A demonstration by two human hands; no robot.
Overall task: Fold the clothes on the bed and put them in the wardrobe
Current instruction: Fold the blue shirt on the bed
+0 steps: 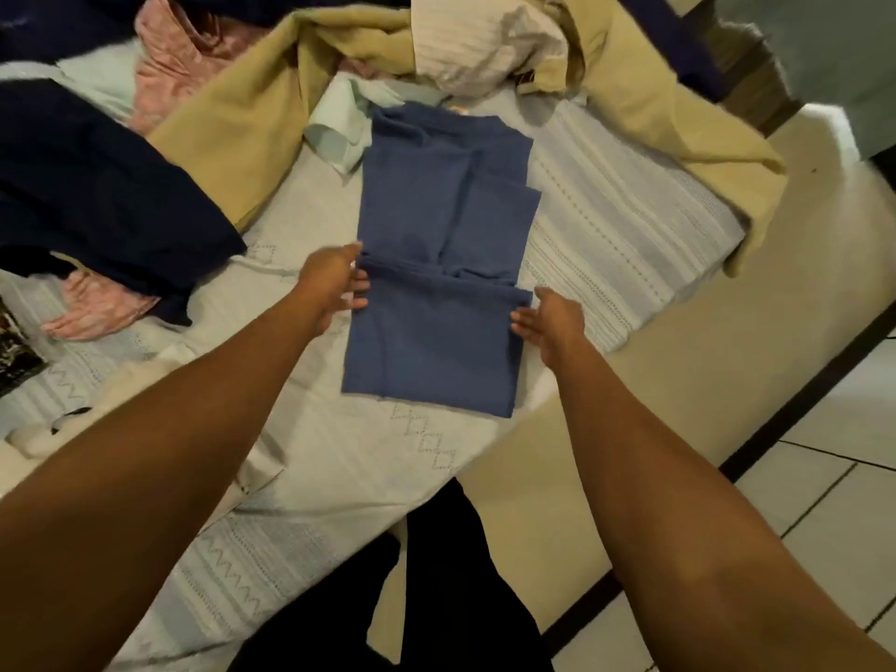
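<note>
Near the front edge of the bed [630,211] lies the blue garment [436,341], folded lengthwise, with a crease across its middle. The left grip [334,283] pinches the left edge at that crease. The right grip [550,320] lays nearly straight fingers against the right edge, clasping nothing. Folding looks about midway. The next move likely calls for lifting both sides together and doubling them squarely. Other clothes [97,186] wait unfolded.
</note>
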